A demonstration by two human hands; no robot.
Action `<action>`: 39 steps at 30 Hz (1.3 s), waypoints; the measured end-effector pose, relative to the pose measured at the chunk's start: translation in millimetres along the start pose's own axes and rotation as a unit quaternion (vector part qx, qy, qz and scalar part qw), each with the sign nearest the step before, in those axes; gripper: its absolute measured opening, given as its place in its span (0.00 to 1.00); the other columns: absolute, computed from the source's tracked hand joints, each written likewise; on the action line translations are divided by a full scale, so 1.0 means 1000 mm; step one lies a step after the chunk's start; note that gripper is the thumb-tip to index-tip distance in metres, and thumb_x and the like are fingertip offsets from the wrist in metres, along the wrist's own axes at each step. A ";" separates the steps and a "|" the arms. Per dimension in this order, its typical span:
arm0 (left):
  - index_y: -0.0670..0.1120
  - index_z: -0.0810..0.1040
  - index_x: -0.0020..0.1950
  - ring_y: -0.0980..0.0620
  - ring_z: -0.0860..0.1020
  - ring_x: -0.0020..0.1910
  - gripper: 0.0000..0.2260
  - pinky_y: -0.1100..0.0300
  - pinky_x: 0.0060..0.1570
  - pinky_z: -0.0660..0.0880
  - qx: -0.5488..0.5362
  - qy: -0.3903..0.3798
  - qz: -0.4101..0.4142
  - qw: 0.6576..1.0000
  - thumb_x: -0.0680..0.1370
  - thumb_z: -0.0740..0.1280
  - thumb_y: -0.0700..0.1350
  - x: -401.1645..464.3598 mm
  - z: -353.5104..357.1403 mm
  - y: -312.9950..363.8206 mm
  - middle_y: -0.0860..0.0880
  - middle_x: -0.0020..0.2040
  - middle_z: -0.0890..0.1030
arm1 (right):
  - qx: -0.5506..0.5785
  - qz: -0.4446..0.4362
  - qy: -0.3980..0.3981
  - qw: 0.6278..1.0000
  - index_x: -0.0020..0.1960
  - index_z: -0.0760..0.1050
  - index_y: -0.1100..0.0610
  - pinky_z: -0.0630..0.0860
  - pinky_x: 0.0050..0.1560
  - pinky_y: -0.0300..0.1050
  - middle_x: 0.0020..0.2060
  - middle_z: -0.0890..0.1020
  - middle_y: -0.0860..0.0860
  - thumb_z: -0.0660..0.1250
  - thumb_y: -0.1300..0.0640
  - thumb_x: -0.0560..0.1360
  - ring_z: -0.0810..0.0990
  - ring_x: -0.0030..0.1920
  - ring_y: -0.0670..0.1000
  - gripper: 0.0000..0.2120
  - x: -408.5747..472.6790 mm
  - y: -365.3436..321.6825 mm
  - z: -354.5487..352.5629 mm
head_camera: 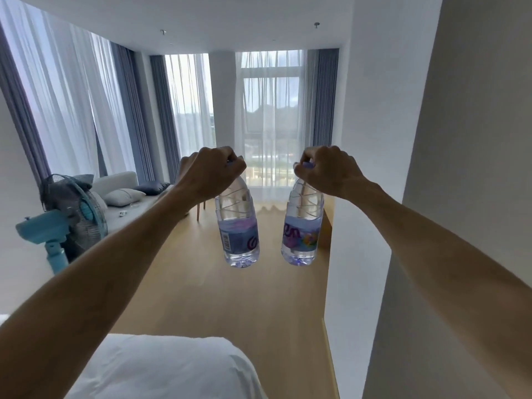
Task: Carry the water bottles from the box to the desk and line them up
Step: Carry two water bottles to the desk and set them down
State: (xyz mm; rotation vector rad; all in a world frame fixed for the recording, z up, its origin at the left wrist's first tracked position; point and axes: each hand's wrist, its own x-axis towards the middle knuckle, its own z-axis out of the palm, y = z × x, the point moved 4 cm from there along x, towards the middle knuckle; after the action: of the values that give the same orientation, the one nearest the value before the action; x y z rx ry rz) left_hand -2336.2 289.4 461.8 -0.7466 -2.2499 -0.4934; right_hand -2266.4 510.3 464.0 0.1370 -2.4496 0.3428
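Both arms reach forward at chest height, each carrying a water bottle by its top. The left hand (214, 171) is curled round the cap and neck of the left bottle (238, 226), and the right hand (326, 169) grips the neck of the right bottle (302, 223) the same way; both bottles hang upright in the air, near each other but apart, above the wooden floor (244, 306). Neither the box nor the counter is in view, so this looks like the carrying leg of the task: two bottles are on their way, and setting them down and lining them up is not yet done. How many bottles are already placed, or remain in the box, cannot be told. Each bottle wears a blue and purple label; the left one shows a barcode and a curved purple letter, the right one purple lettering that seems to end in "en" beside a small coloured picture, but the brand cannot be read whole. Around them are a blue fan (62, 223) at the left, a pale sofa (121, 182) with cushions, sheer curtains (267, 116) over tall windows, a white wall (374, 125) at the right, and a white pillow (161, 370) at the bottom edge.
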 end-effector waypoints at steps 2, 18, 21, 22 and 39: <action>0.45 0.78 0.45 0.53 0.76 0.32 0.16 0.53 0.45 0.75 0.011 -0.011 -0.007 1.000 0.80 0.58 0.55 0.027 0.030 -0.012 0.53 0.33 0.77 | 0.003 -0.010 -0.015 1.000 0.45 0.77 0.58 0.79 0.50 0.55 0.36 0.80 0.52 0.65 0.49 0.77 0.80 0.39 0.54 0.11 0.032 0.025 0.022; 0.50 0.75 0.43 0.49 0.78 0.37 0.16 0.52 0.47 0.73 0.046 -0.025 -0.072 0.996 0.78 0.55 0.58 0.212 0.219 -0.122 0.53 0.35 0.78 | 0.046 -0.038 -0.023 0.998 0.51 0.78 0.61 0.77 0.43 0.46 0.41 0.82 0.54 0.65 0.51 0.79 0.79 0.37 0.53 0.13 0.254 0.178 0.180; 0.50 0.74 0.42 0.49 0.78 0.36 0.17 0.52 0.46 0.73 0.037 -0.022 -0.072 0.996 0.76 0.52 0.58 0.249 0.261 -0.152 0.53 0.34 0.78 | 0.027 -0.034 -0.032 0.999 0.51 0.78 0.60 0.79 0.47 0.53 0.42 0.83 0.55 0.63 0.49 0.79 0.80 0.38 0.56 0.14 0.297 0.200 0.216; 0.50 0.74 0.42 0.49 0.78 0.36 0.17 0.53 0.46 0.72 0.034 -0.020 -0.069 0.997 0.76 0.52 0.58 0.262 0.275 -0.164 0.53 0.34 0.78 | 0.022 -0.032 -0.035 0.999 0.50 0.78 0.60 0.79 0.48 0.53 0.41 0.83 0.55 0.63 0.49 0.79 0.80 0.39 0.56 0.14 0.313 0.207 0.227; 0.51 0.75 0.42 0.53 0.77 0.33 0.14 0.56 0.40 0.68 0.016 -0.033 -0.033 0.999 0.80 0.55 0.55 0.501 0.503 -0.312 0.53 0.35 0.81 | 0.028 0.027 -0.035 0.999 0.46 0.77 0.59 0.80 0.45 0.56 0.36 0.81 0.52 0.64 0.48 0.77 0.80 0.37 0.55 0.14 0.566 0.352 0.399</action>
State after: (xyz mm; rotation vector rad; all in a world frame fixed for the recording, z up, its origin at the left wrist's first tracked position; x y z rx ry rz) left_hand -3080.4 504.8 442.3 -0.6840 -2.3435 -0.4686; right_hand -3011.5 729.8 442.5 0.1081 -2.5174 0.4377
